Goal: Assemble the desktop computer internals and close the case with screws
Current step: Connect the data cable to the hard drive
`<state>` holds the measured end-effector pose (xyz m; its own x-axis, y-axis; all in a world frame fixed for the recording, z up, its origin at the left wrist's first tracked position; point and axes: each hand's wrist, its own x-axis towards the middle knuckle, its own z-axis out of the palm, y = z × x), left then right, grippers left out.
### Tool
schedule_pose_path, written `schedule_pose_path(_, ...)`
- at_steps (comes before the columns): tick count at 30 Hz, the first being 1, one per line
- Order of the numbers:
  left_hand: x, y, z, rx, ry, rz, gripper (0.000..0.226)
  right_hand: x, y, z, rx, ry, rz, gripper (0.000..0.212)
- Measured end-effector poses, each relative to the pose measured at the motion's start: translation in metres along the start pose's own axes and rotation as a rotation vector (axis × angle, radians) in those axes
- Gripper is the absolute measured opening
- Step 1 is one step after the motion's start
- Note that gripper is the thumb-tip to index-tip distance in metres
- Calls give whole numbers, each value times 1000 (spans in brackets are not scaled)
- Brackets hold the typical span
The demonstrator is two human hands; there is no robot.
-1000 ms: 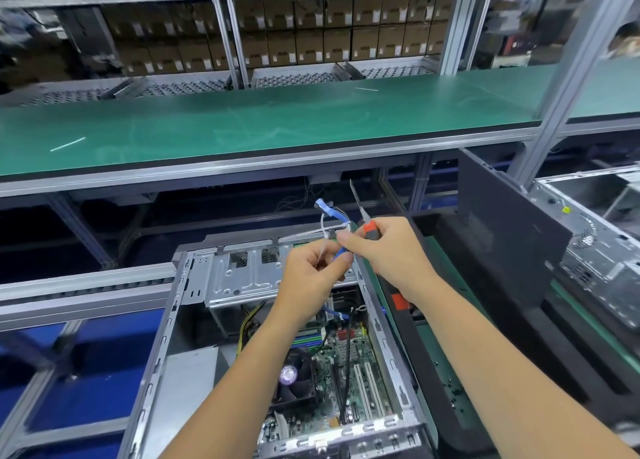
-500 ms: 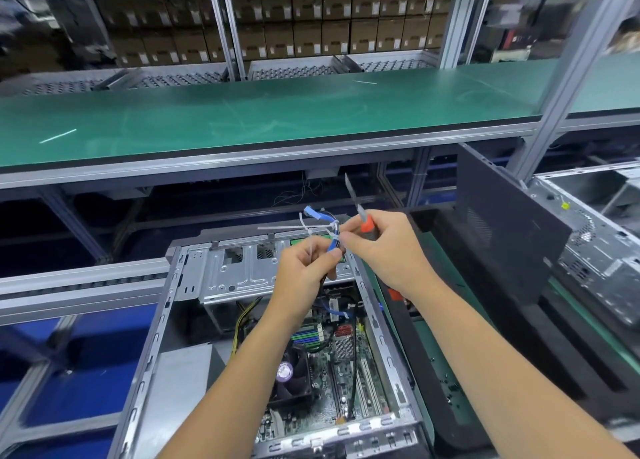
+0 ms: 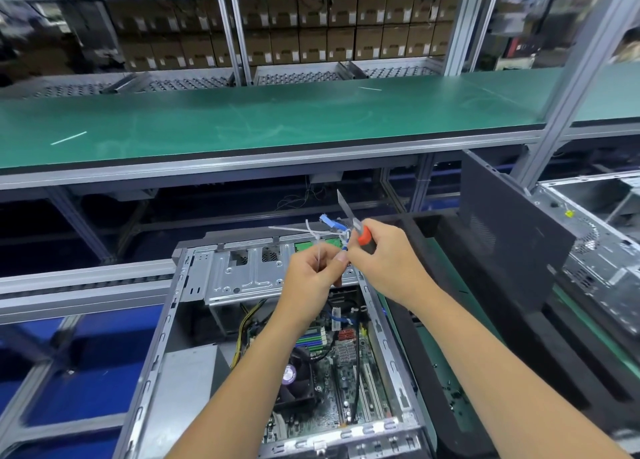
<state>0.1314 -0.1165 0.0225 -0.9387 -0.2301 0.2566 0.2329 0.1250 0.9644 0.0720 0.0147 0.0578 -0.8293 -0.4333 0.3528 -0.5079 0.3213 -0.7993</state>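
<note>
Holding blue cable (image 3: 341,232) and white tie (image 3: 311,232) up over open case (image 3: 384,348): left hand (image 3: 311,278) pinches them, right hand (image 3: 381,261) grips red cutter (image 3: 360,228), likely for trimming.

Both hands up, meeting over centre.
L hand (image 3: 311,275) fingers curled, thumb & forefinger pinching; forearm rises from bottom centre. R hand (image 3: 381,258) fist-curled in a grip, knuckles up, touching L fingertips; forearm comes in from bottom right.
</note>
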Motion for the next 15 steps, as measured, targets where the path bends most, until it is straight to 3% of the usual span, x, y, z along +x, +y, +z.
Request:
schedule_pose_path(3, 0, 3, 2, -46, -10, -17, 24, 0, 2, 2, 56, -23, 48, 28)
schedule_pose_path(10, -2, -3, -1, -77, -9, -59, 35, -2, 7, 7, 101, 47, 88, 33)
schedule_pose_path(15, 7, -2, 5, -11, -10, -70, 29, 0, 6, 7, 32, 95, 32, 30)
